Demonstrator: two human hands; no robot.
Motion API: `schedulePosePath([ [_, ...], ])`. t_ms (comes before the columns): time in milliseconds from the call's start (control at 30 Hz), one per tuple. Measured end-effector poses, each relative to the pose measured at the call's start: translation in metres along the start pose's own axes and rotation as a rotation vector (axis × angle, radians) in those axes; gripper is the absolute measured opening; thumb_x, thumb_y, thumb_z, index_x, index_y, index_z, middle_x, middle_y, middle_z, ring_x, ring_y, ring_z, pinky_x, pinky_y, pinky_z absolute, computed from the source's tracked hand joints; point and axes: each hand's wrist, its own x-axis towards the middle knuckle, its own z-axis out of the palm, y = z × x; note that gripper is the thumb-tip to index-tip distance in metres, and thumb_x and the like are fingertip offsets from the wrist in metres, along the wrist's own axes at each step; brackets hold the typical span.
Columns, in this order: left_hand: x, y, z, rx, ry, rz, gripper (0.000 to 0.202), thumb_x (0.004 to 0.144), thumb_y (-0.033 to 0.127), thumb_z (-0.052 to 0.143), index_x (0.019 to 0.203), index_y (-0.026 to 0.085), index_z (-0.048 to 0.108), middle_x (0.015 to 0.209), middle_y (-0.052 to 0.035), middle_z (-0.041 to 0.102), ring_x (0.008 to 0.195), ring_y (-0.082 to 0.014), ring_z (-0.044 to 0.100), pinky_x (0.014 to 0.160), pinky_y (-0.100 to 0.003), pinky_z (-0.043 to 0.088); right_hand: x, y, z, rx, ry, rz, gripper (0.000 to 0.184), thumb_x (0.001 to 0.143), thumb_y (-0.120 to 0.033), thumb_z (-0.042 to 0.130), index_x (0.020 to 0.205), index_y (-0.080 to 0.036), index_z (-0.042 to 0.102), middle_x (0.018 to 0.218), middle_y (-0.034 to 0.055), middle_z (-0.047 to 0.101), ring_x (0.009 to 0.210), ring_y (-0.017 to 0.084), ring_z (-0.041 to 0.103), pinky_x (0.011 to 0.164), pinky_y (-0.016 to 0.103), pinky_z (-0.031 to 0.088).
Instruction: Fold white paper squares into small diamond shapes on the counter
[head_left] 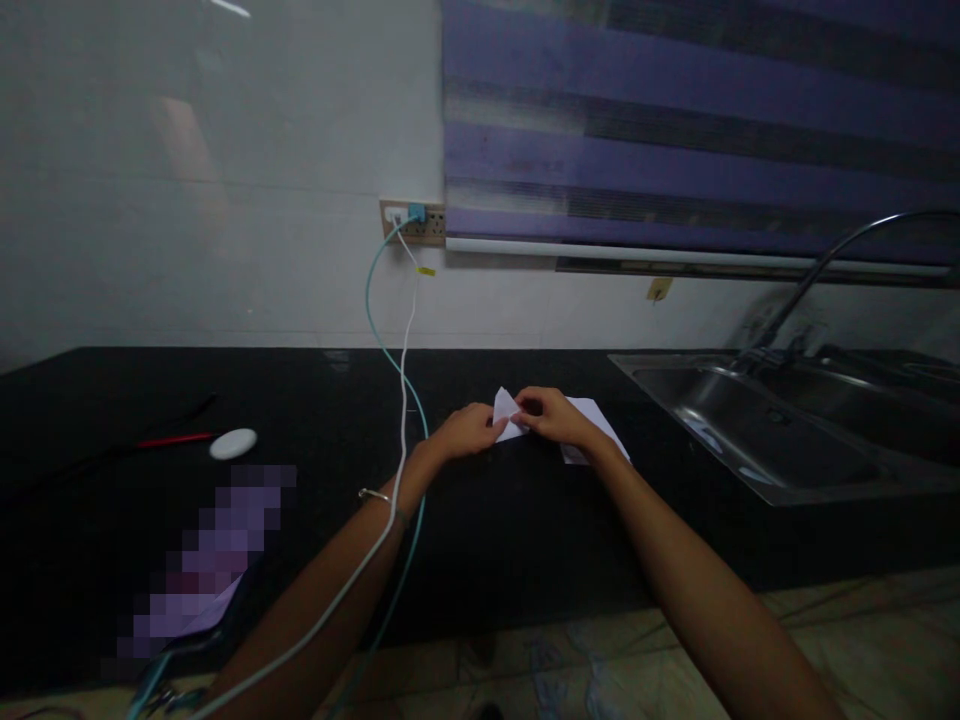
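Observation:
Between my two hands is a small folded piece of white paper (505,406), its pointed tip standing up above the dark countertop. My left hand (469,430) grips the paper's left side, thumb toward the front. On the right side, my right hand (553,414) pinches the paper between thumb and fingers. More white paper (598,420) lies flat on the counter, partly hidden behind my right hand and wrist.
A steel sink (720,420) with a curved faucet (817,265) is at the right. White and teal cables (406,400) run from a wall socket (431,225) across my left arm. A phone with a blurred screen (217,565), a white oval object (233,443) and a red stick (176,439) lie left.

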Motion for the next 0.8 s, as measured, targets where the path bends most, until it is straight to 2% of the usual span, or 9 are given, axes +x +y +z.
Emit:
schedulePosePath([
  [133, 0.0, 0.002, 0.0, -0.069, 0.047, -0.007, 0.037, 0.084, 0.044, 0.05, 0.073, 0.013, 0.065, 0.065, -0.0054, 0.063, 0.058, -0.0157, 0.055, 0.053, -0.023, 0.038, 0.0, -0.004, 0.0, -0.022, 0.024, -0.017, 0.009, 0.076, -0.025, 0.064, 0.081, -0.018, 0.066, 0.073, 0.0007, 0.062, 0.067, 0.015, 0.053, 0.062, 0.026, 0.039],
  [267, 0.001, -0.001, 0.0, -0.121, 0.065, -0.007, 0.041, 0.085, 0.047, 0.05, 0.069, 0.012, 0.063, 0.061, -0.0052, 0.061, 0.054, -0.0146, 0.053, 0.05, -0.023, 0.037, 0.001, 0.0, -0.001, 0.001, 0.045, 0.019, 0.014, 0.077, -0.03, 0.064, 0.079, -0.017, 0.067, 0.07, 0.001, 0.061, 0.064, 0.014, 0.052, 0.059, 0.025, 0.038],
  [400, 0.003, -0.005, -0.002, -0.229, 0.093, 0.02, 0.045, 0.088, 0.049, 0.044, 0.073, 0.011, 0.061, 0.062, -0.0045, 0.06, 0.053, -0.0133, 0.053, 0.05, -0.023, 0.037, 0.002, 0.008, -0.002, 0.092, 0.118, 0.036, 0.02, 0.074, -0.034, 0.068, 0.083, -0.017, 0.068, 0.084, 0.0034, 0.063, 0.074, 0.016, 0.055, 0.067, 0.028, 0.043],
  [500, 0.003, -0.004, -0.004, -0.302, 0.123, -0.026, 0.045, 0.09, 0.049, 0.042, 0.074, 0.011, 0.059, 0.059, -0.0032, 0.058, 0.049, -0.0114, 0.051, 0.047, -0.022, 0.036, 0.003, 0.008, 0.0, 0.263, 0.137, 0.099, 0.025, 0.07, -0.036, 0.072, 0.087, -0.018, 0.067, 0.091, 0.0044, 0.063, 0.082, 0.018, 0.058, 0.074, 0.032, 0.047],
  [633, 0.002, -0.001, -0.005, -0.348, 0.124, -0.035, 0.044, 0.091, 0.047, 0.041, 0.071, 0.011, 0.057, 0.054, -0.0024, 0.054, 0.046, -0.0099, 0.048, 0.045, -0.021, 0.034, 0.002, 0.003, 0.005, 0.619, 0.052, 0.243, 0.03, 0.071, -0.04, 0.072, 0.09, -0.019, 0.062, 0.082, 0.0035, 0.064, 0.075, 0.017, 0.061, 0.067, 0.032, 0.052],
  [700, 0.003, -0.002, -0.004, -0.384, 0.13, 0.012, 0.04, 0.091, 0.045, 0.044, 0.077, 0.011, 0.058, 0.056, -0.0019, 0.054, 0.047, -0.0098, 0.049, 0.046, -0.021, 0.036, 0.002, 0.001, 0.008, 0.694, 0.062, 0.268, 0.03, 0.069, -0.039, 0.074, 0.087, -0.019, 0.061, 0.075, 0.0024, 0.063, 0.067, 0.015, 0.061, 0.062, 0.03, 0.051],
  [767, 0.005, -0.005, -0.004, -0.434, 0.195, 0.052, 0.031, 0.087, 0.041, 0.053, 0.094, 0.011, 0.057, 0.065, -0.0017, 0.057, 0.051, -0.0097, 0.051, 0.047, -0.02, 0.038, 0.002, 0.001, 0.008, 0.71, 0.084, 0.272, 0.031, 0.067, -0.038, 0.076, 0.085, -0.018, 0.061, 0.07, 0.0015, 0.062, 0.059, 0.013, 0.059, 0.058, 0.027, 0.05],
  [800, 0.006, -0.006, -0.005, -0.459, 0.248, 0.067, 0.034, 0.085, 0.038, 0.057, 0.106, 0.012, 0.054, 0.07, -0.0015, 0.058, 0.053, -0.0096, 0.051, 0.047, -0.02, 0.039, 0.002, 0.002, 0.008, 0.708, 0.096, 0.268, 0.032, 0.066, -0.038, 0.076, 0.085, -0.017, 0.061, 0.069, 0.0013, 0.063, 0.057, 0.012, 0.058, 0.056, 0.027, 0.049],
])
